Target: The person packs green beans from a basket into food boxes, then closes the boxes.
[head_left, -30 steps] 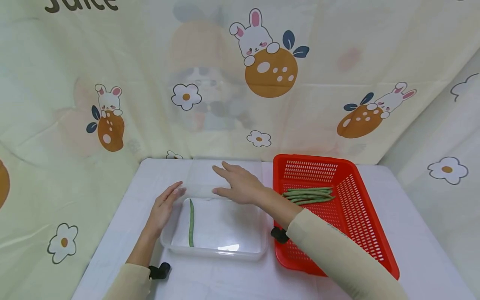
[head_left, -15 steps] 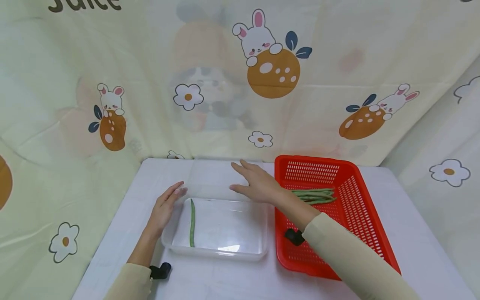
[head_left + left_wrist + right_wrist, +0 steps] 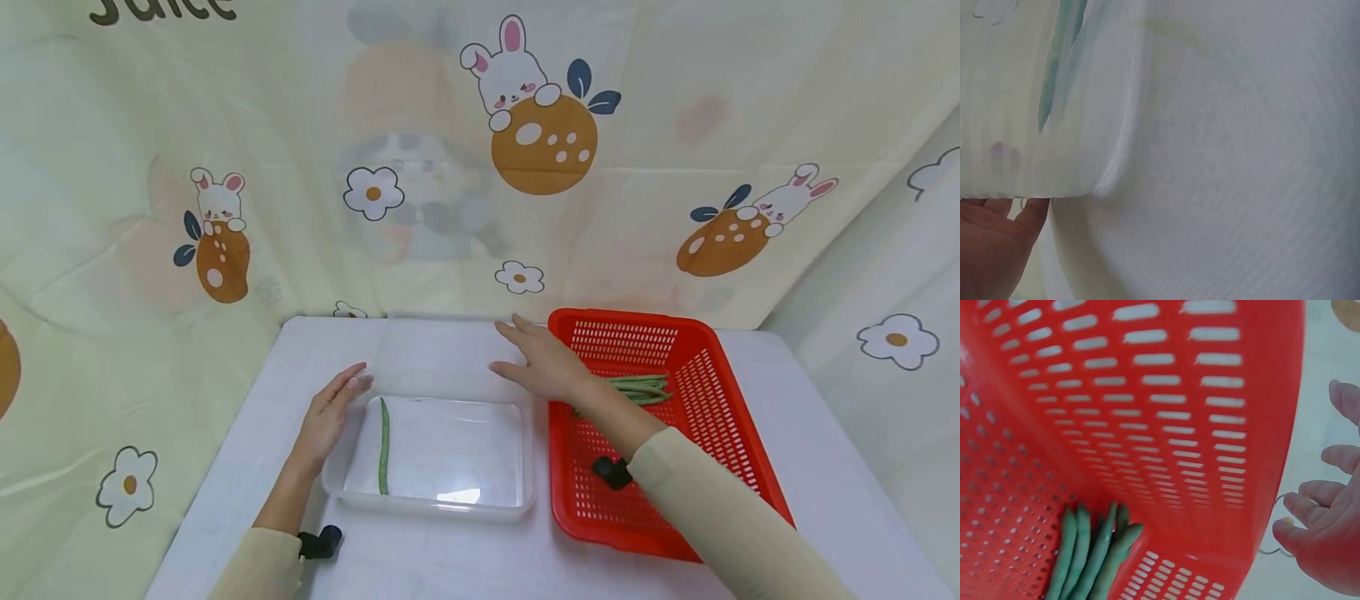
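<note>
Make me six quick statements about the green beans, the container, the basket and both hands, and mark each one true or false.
1. One green bean lies in the clear plastic container. True.
2. A bunch of green beans lies in the red plastic basket. True.
3. In the head view, the basket stands left of the container. False: it stands to the right.
4. The right hand holds nothing. True.
5. The left hand is inside the basket. False: it is at the container's left side.
6. The container holds more beans than the basket. False: the basket holds more.
</note>
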A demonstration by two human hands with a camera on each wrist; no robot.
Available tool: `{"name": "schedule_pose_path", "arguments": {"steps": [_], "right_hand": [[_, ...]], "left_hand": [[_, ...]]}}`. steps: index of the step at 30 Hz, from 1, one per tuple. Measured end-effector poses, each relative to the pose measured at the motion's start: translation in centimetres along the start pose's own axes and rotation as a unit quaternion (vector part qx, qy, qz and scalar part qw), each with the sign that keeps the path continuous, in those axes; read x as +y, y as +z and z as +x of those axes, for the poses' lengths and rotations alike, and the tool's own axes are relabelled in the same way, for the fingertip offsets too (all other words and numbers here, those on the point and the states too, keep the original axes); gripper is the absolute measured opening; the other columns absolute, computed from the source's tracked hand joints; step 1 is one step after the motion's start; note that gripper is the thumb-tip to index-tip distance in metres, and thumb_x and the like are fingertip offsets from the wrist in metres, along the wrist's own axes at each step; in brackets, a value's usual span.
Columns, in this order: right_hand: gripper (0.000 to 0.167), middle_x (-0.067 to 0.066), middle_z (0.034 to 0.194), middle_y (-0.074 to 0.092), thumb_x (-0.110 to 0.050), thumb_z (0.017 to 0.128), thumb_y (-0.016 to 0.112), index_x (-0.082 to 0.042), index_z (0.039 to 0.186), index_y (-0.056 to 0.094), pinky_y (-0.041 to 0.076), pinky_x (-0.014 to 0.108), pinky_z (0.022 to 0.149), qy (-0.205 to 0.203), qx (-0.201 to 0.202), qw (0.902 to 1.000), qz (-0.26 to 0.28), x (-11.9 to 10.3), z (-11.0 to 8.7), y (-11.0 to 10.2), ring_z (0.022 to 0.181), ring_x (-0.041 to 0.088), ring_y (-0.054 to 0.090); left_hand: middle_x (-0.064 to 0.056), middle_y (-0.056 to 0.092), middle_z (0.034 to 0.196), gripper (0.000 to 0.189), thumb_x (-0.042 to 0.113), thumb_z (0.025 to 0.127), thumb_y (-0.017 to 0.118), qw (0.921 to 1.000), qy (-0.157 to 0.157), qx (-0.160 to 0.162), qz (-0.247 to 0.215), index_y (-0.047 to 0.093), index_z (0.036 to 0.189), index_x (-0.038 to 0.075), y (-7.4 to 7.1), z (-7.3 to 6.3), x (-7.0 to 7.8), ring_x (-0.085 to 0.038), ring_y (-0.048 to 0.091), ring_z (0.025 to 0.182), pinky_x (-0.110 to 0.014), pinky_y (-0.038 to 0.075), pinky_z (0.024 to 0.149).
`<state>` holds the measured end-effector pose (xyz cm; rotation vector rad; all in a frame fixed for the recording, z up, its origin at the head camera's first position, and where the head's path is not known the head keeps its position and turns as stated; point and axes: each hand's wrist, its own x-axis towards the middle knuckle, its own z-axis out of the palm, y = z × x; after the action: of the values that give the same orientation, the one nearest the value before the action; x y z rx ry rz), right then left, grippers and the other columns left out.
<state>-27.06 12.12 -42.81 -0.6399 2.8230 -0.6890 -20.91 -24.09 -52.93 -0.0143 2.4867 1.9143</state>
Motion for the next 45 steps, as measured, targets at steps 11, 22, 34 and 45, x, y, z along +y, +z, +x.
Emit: {"name": "schedule_pose_path", "arguments": {"steps": [11, 22, 34, 45], "right_hand": [[0.078, 0.016, 0.173, 0.022, -0.046, 0.100, 0.065, -0.017, 0.164, 0.032, 0.033, 0.069, 0.117, 0.033, 0.004, 0.9995, -0.001, 2.5, -0.7, -0.6, 0.157, 0.044, 0.024], [0.077, 0.016, 0.174, 0.020, -0.045, 0.100, 0.065, -0.018, 0.165, 0.032, 0.031, 0.067, 0.120, 0.039, 0.007, 0.9992, 0.005, 4.1, -1.1, -0.9, 0.158, 0.043, 0.022], [0.076, 0.021, 0.171, 0.026, -0.045, 0.106, 0.056, -0.008, 0.165, 0.027, 0.025, 0.064, 0.124, 0.047, 0.007, 0.9968, 0.064, 7.7, -1.8, -0.9, 0.157, 0.044, 0.023], [0.081, 0.016, 0.172, 0.025, -0.054, 0.106, 0.051, -0.009, 0.166, 0.022, 0.021, 0.062, 0.126, 0.057, -0.004, 0.9951, 0.081, 9.0, -2.5, -0.9, 0.159, 0.041, 0.021]], "left_hand": [[-0.016, 0.057, 0.152, 0.050, 0.039, 0.113, 0.041, 1.0000, 0.003, 0.003, 0.000, 0.045, 0.157, 0.015, -0.1, -0.1, 0.0, -0.035, 0.046, 0.148, -0.062, 0.025, 0.125], [-0.016, 0.056, 0.153, 0.051, 0.040, 0.113, 0.041, 1.0000, 0.001, -0.001, -0.007, 0.044, 0.158, 0.014, -0.2, -0.1, 0.3, -0.034, 0.046, 0.149, -0.061, 0.024, 0.126], [-0.014, 0.056, 0.154, 0.050, 0.039, 0.113, 0.041, 1.0000, -0.003, -0.005, -0.007, 0.044, 0.158, 0.016, -0.2, -0.1, 0.4, -0.033, 0.045, 0.150, -0.061, 0.020, 0.127], [-0.016, 0.056, 0.154, 0.050, 0.039, 0.113, 0.040, 0.9999, 0.000, -0.007, -0.011, 0.045, 0.157, 0.016, -0.2, 0.0, 0.1, -0.035, 0.045, 0.150, -0.062, 0.021, 0.126]]}}
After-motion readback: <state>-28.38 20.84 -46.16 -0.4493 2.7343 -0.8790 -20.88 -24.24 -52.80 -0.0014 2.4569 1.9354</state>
